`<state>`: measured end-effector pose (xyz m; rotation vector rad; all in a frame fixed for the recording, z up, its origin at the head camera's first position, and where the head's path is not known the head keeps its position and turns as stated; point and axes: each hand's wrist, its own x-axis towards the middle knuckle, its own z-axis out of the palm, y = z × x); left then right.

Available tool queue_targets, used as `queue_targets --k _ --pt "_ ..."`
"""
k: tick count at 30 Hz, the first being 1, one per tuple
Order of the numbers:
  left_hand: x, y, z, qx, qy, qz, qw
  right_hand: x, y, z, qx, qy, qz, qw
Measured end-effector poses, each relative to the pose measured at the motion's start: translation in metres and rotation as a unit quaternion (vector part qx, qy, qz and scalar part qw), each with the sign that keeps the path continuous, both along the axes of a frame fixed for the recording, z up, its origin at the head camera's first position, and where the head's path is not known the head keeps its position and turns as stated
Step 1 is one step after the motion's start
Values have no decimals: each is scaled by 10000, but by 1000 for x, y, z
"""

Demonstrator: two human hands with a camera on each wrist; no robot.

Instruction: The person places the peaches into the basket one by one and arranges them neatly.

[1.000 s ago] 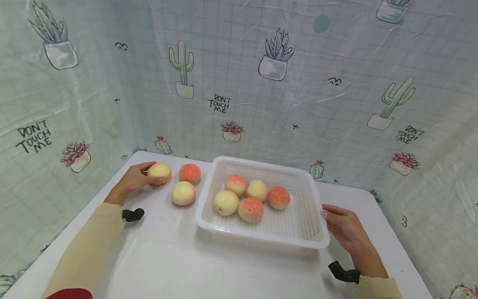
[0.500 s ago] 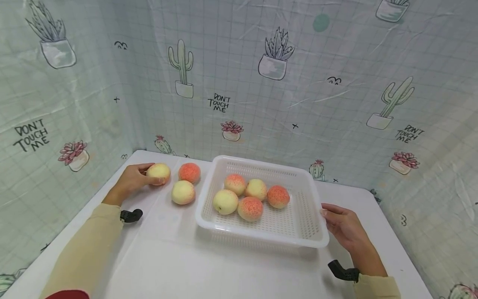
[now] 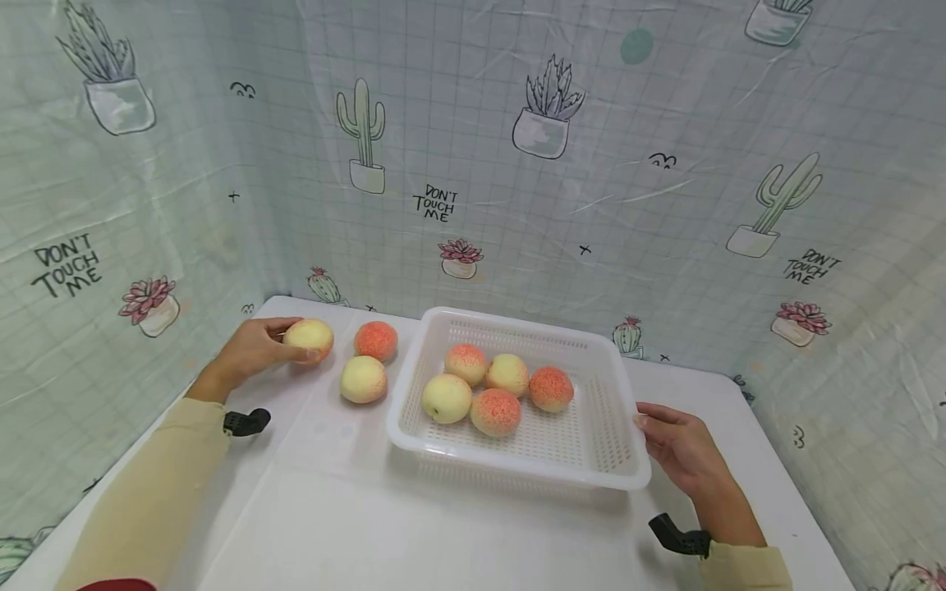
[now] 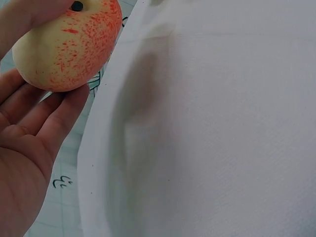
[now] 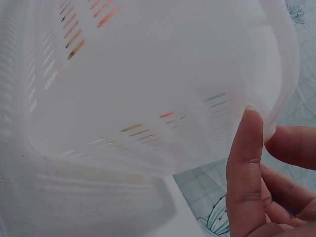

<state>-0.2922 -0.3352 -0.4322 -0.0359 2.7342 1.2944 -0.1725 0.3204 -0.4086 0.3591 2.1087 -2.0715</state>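
Observation:
My left hand point(image 3: 251, 351) grips a pale yellow peach point(image 3: 310, 338) with a red blush, near the far left of the table. Close up in the left wrist view, thumb and fingers hold that peach point(image 4: 74, 54) from opposite sides, and a dark dot shows at its end. Over on the right, my right hand point(image 3: 686, 453) pinches the rim of a white plastic basket point(image 3: 517, 469). The right wrist view has its thumb and forefinger on the basket's rim point(image 5: 289, 74). Inside the basket lie several peaches, among them a reddish one point(image 3: 551, 389) and a yellow one point(image 3: 447, 399).
Between my left hand and the basket rest an orange-red peach point(image 3: 375, 341) and a yellow peach point(image 3: 363, 379). All stands on a white table point(image 3: 355, 509). A cactus-print curtain point(image 3: 473, 164) surrounds its back and sides.
My left hand has moved slightly left and up in the head view, carrying the peach a little away from the other loose ones. The right hand and the basket stay put.

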Motion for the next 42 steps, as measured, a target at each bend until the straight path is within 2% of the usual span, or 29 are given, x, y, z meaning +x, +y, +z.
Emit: queue_targets --k 13,26,35,42 --pt "8 5 22 53 62 -122 9999 0 1 1 107 53 86 9999" --pt "11 6 36 183 179 -286 9993 -2 0 -1 155 -45 62 9999" --pt "6 26 49 263 297 -654 9971 0 4 1 166 -7 30 9999" --pt "9 36 56 553 373 -964 9931 0 3 0 -54 -10 60 10000"
